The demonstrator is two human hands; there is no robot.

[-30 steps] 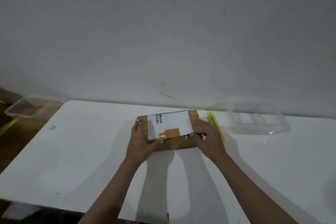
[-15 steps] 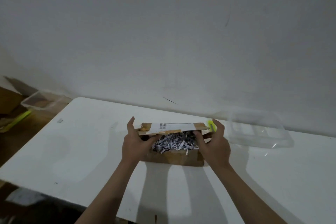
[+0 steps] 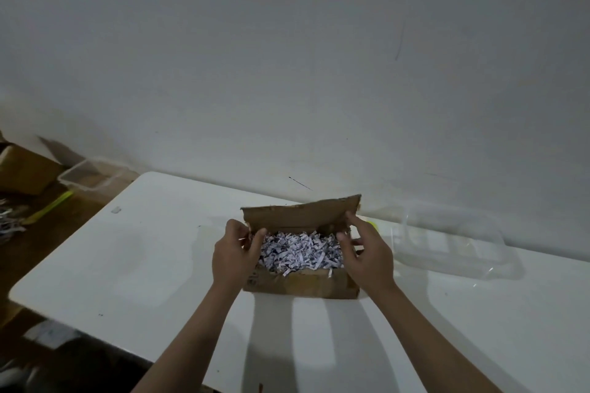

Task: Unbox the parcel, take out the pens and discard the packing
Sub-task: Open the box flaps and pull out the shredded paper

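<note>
Since a second ago the flap [image 3: 301, 212] has swung from flat to upright, baring shredded paper [image 3: 300, 250]. Head view: left hand [image 3: 234, 254] pinches the flap's left corner, right hand [image 3: 367, 252] its right corner. Box [image 3: 303, 284] sits mid-counter [image 3: 143, 265], a clear tray [image 3: 453, 239] well right. Unboxing looks done; no pens visible, likely buried; packing not yet discarded.
</note>
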